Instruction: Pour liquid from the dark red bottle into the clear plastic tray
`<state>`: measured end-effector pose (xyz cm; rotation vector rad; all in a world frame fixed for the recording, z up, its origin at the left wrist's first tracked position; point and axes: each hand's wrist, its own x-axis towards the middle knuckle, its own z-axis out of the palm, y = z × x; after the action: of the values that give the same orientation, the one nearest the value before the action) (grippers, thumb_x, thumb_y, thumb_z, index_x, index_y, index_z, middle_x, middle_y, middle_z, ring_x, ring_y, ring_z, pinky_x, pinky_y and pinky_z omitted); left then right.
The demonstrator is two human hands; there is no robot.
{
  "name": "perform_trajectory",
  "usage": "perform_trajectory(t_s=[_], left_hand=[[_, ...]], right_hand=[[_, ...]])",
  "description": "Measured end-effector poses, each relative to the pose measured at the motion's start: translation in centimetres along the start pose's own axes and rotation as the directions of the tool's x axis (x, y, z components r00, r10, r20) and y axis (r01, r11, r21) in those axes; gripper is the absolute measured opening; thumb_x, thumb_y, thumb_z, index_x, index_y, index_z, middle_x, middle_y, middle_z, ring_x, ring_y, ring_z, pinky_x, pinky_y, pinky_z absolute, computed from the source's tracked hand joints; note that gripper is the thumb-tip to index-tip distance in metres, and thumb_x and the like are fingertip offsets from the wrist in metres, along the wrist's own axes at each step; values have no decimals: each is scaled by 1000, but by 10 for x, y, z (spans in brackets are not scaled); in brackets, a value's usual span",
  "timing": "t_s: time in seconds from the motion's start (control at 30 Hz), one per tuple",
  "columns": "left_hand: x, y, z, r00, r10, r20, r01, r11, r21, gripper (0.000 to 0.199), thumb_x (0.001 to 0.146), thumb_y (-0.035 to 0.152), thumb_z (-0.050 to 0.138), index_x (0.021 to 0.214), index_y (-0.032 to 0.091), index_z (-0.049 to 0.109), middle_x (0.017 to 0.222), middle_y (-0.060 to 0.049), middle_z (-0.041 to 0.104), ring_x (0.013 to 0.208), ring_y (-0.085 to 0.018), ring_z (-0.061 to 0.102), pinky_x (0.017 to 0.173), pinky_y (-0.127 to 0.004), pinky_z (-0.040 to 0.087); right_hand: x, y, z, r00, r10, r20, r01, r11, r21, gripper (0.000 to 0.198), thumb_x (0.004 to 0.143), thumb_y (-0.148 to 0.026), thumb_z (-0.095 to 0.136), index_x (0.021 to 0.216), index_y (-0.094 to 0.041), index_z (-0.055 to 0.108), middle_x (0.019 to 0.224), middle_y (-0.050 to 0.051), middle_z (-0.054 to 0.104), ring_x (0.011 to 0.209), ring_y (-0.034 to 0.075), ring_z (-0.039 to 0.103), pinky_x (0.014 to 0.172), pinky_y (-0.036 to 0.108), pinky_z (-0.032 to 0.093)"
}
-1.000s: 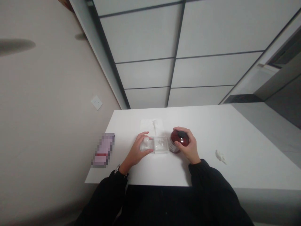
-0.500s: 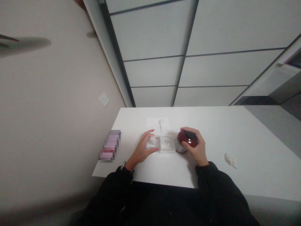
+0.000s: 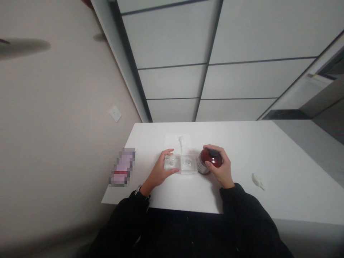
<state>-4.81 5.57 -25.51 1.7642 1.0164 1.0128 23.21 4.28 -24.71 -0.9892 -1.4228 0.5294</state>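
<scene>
Little beyond the camera view has shifted since the earlier frame; hands and objects keep their relative places. Right hand (image 3: 223, 171) wraps the red-brown bottle (image 3: 206, 155), which stands upright on the table (image 3: 185, 195) beside the right clear container (image 3: 188, 165). Left hand (image 3: 160, 171) spans the left clear container (image 3: 172, 163), thumb and fingers at opposite edges. Bottle appears stiff, smooth, possibly heavy and slippery: best held round the body. Containers seem light, rigid, perhaps fragile: hold by side walls.
</scene>
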Motion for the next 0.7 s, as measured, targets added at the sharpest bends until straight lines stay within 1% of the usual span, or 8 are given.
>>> perform_trajectory(t_s=[0.03, 0.1, 0.2, 0.33, 0.4, 0.5, 0.57, 0.7], left_hand=[[0, 0, 0, 1000, 16, 11, -16, 1000, 16, 51, 86, 41, 86, 126, 25, 59, 155, -14, 52, 149, -35, 46, 127, -58, 32], [0, 1, 0, 1000, 26, 17, -26, 999, 24, 52, 87, 41, 85, 128, 25, 58, 156, -14, 51, 151, -35, 44, 128, -59, 31], [0, 2, -1, 1000, -12, 2, 12, 1000, 0, 61, 86, 43, 86, 133, 26, 52, 155, -15, 52, 145, -34, 50, 125, -59, 36], [1, 4, -3, 998, 21, 51, -26, 995, 93, 46, 90, 44, 82, 127, 25, 62, 158, -14, 49, 151, -35, 44, 128, -57, 33], [1, 4, -3, 998, 36, 55, -42, 994, 99, 50, 91, 43, 82, 133, 26, 60, 158, -14, 48, 153, -35, 42, 129, -56, 32], [0, 1, -2, 1000, 15, 11, -16, 998, 56, 60, 88, 41, 84, 138, 26, 52, 153, -14, 53, 149, -34, 47, 127, -57, 34], [0, 1, -1, 1000, 7, 5, -7, 999, 50, 56, 88, 40, 84, 133, 26, 54, 152, -14, 54, 147, -34, 49, 126, -57, 36], [1, 4, -3, 998, 37, 52, -43, 992, 115, 40, 91, 38, 81, 124, 26, 63, 153, -12, 52, 149, -34, 46, 127, -56, 35]], right_hand=[[0, 0, 0, 1000, 2, 1, -2, 1000, 0, 42, 86, -48, 82, 120, -27, 69, 120, 9, 76, 115, 31, 70, 103, 50, 55], [0, -1, 0, 1000, 7, 4, -7, 1000, 0, 43, 86, -49, 82, 120, -27, 69, 120, 9, 76, 116, 31, 70, 103, 50, 55], [0, -1, -1, 1000, 17, 6, -17, 1000, -3, 43, 86, -50, 82, 120, -27, 68, 121, 9, 76, 117, 32, 70, 103, 52, 55], [0, -1, -1, 1000, 25, 4, -25, 1000, -6, 44, 86, -52, 82, 119, -27, 68, 120, 10, 76, 117, 33, 69, 104, 52, 55], [0, -1, -1, 1000, 26, 5, -26, 1000, -5, 44, 86, -51, 82, 119, -27, 68, 120, 10, 76, 117, 32, 69, 104, 52, 55], [0, -1, -1, 1000, 24, 6, -24, 1000, -6, 43, 86, -50, 82, 120, -27, 69, 121, 9, 75, 116, 32, 69, 104, 51, 55], [0, -1, -1, 1000, 21, 7, -21, 1000, -5, 43, 86, -50, 82, 120, -27, 69, 120, 9, 75, 116, 32, 70, 104, 51, 55], [1, -1, 0, 1000, 16, 7, -16, 1000, -5, 42, 86, -50, 82, 119, -27, 69, 120, 9, 76, 116, 32, 70, 103, 52, 56]])
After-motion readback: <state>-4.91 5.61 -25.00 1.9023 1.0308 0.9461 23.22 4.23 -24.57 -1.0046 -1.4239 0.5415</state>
